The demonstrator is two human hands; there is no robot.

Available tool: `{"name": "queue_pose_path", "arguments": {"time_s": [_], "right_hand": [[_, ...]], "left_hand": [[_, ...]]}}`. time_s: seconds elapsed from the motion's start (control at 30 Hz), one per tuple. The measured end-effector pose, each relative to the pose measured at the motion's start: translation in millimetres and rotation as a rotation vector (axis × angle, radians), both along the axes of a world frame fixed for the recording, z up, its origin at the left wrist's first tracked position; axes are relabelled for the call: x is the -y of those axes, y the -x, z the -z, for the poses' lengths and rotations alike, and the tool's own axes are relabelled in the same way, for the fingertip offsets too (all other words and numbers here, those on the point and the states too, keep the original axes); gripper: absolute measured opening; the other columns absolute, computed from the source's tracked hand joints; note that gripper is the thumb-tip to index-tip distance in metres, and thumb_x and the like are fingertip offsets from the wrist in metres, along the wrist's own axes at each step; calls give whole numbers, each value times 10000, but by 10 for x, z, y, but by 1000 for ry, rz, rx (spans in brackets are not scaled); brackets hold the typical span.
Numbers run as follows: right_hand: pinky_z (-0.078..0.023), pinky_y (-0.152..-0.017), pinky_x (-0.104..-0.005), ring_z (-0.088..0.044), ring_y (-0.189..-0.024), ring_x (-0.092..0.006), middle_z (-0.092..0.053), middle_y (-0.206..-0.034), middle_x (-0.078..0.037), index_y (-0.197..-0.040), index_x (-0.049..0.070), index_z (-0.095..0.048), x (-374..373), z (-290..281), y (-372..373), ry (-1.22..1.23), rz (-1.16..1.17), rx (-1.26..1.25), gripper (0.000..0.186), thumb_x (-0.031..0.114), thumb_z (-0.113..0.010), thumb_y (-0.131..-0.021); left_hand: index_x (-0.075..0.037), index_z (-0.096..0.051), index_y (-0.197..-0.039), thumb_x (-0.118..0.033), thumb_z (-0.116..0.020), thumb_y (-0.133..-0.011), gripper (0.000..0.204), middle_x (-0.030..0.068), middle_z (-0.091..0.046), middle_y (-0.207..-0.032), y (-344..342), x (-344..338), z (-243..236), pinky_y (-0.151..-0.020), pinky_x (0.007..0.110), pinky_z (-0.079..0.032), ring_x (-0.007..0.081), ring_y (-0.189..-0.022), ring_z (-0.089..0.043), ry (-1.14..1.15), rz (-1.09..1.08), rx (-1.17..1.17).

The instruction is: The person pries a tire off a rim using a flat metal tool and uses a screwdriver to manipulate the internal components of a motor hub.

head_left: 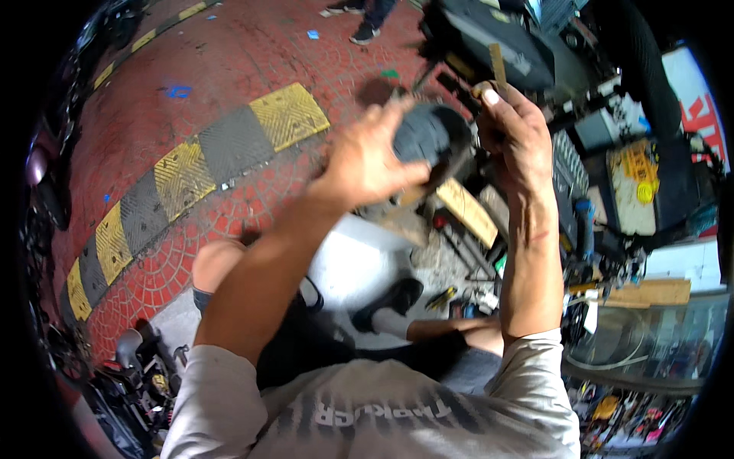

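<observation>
My left hand [367,157] grips a dark, round tyre-like object [428,131] at the upper middle, thumb and fingers spread along its side. My right hand [516,130] is closed on a thin, flat, yellowish strip-like tool [498,65], held upright just right of the dark object. A pale wooden board [464,206] lies below the hands among dark metal parts. A light grey patch of ground [359,260] shows between my forearms, with my shoe [397,298] on it.
A yellow and grey speed bump [237,141] crosses the red paving at left. Another person's shoe [365,33] shows at the top. Dark machinery [497,46] stands upper right, a glass case [642,344] lower right, and assorted dark gear [134,359] lower left.
</observation>
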State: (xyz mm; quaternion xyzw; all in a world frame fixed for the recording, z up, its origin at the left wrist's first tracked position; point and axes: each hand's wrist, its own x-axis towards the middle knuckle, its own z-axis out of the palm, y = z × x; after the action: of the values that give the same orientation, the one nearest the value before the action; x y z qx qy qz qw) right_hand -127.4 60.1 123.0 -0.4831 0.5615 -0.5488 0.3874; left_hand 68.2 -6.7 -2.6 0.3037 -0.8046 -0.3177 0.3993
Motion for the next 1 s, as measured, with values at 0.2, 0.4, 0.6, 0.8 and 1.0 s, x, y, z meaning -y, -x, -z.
{"name": "queue_pose_path", "arguments": {"time_s": [0.2,0.4,0.6,0.8,1.0], "right_hand": [[-218,-498,-238,-274,-546,-37,-369,-666,98,-1113,-6,-695,1068,-69,-320,-162,-166,-12,238,226,-648,-1091],[-216,-501,-231,-291,-561,-50,-395,-714,79,-1077,24,-680,1465,8,-605,-316,-260,-12,235,257,-653,-1087],[-234,-499,-233,-299,-565,-50,-415,-733,59,-1069,16,-666,1536,90,-804,-365,-244,78,224,239,-645,-1084],[-247,-501,-229,-304,-554,-53,-422,-745,50,-1111,-19,-678,1551,124,-917,-356,-238,125,234,211,-654,-1073],[-237,-501,-232,-302,-544,-49,-398,-704,67,-1170,-21,-686,1588,121,-960,-373,-256,119,246,198,-678,-1058]], "left_hand": [[-71,-536,-1424,-419,-869,-709,862,228,-617,-1185,85,-177,-192,-928,561,-558,456,-1091,-663,-15,-13,118],[-34,-538,-1446,-405,-870,-721,879,242,-613,-1220,-21,-125,-175,-937,559,-556,465,-1106,-654,-115,-12,99],[-33,-544,-1371,-394,-870,-733,802,301,-606,-1264,-107,-81,-137,-946,554,-572,488,-1112,-678,-133,-57,70],[3,-554,-1390,-392,-881,-722,842,264,-604,-1184,-158,-117,-119,-917,569,-560,480,-1064,-674,-127,-29,37],[24,-581,-1300,-355,-864,-703,762,258,-598,-1150,-137,-170,-108,-914,554,-560,468,-1055,-675,-103,-2,60]]}}
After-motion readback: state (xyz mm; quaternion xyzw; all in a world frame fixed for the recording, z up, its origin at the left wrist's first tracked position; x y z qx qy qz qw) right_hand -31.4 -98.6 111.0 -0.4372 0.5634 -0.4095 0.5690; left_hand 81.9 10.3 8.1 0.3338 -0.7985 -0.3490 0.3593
